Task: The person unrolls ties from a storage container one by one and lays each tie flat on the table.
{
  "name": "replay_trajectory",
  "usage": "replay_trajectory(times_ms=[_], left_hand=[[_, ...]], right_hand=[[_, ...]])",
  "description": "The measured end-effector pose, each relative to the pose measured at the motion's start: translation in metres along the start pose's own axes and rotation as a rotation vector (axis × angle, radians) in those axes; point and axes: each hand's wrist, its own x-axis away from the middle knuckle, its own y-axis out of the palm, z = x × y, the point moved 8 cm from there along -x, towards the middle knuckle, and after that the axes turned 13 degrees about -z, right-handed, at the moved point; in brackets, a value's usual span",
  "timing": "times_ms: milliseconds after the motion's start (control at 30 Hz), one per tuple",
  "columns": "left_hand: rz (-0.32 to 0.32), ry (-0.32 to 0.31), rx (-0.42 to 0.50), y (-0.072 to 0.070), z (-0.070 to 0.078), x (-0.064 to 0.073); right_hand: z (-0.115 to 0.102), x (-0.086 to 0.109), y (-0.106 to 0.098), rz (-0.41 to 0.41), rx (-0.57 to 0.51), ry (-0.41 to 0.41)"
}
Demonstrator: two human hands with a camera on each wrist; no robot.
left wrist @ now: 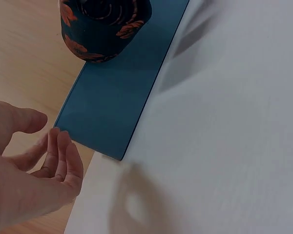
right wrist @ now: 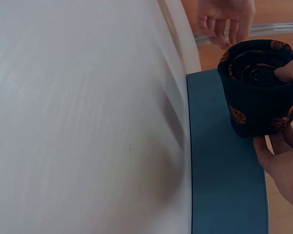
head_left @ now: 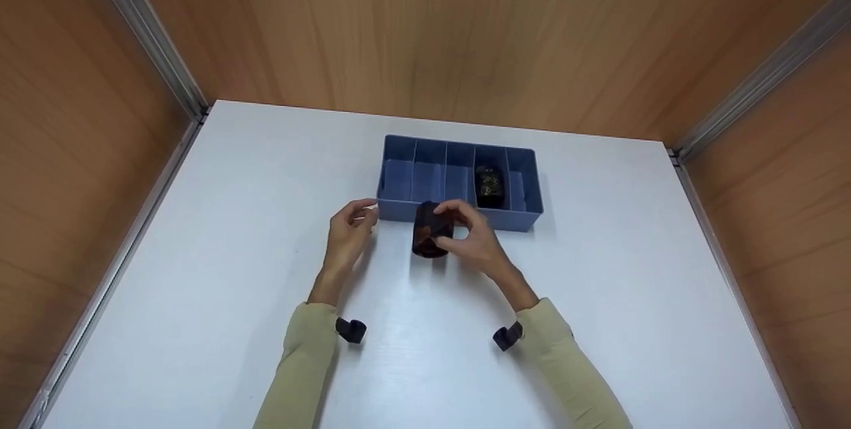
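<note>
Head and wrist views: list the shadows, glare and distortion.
Head: soft glare on the white tabletop; left wrist: dim, with a soft-edged shadow below the blue divided box; right wrist: faint shadows, and the metal rail bows, probably lens distortion.

On the table [head_left: 199, 249], the five-compartment organizer [head_left: 399, 211] has a bundle [head_left: 490, 188] in its fourth compartment from left; before its near wall — a rolled cloth [head_left: 424, 228], between left hand [head_left: 347, 236] and right hand [head_left: 477, 243].

White table [head_left: 219, 243], wooden back wall [head_left: 425, 30]
</note>
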Motion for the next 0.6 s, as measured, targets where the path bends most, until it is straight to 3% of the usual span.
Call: replay_trajectory(times_ms=[167,400,600], left_hand=[[0.009,0.02,-0.024,-0.002,0.004,0.01],[-0.003,0.07,0.043,-0.002,0.006,0.024],[0.002,0.087,0.009,-0.002,0.007,0.031]], right_hand=[[0.017,-0.006,0.008,-0.016,0.009,0.013],[0.015,-0.015,0.019,-0.053,0.038,-0.021],[0.014,-0.021,0.028,-0.069,0.085,-0.026]])
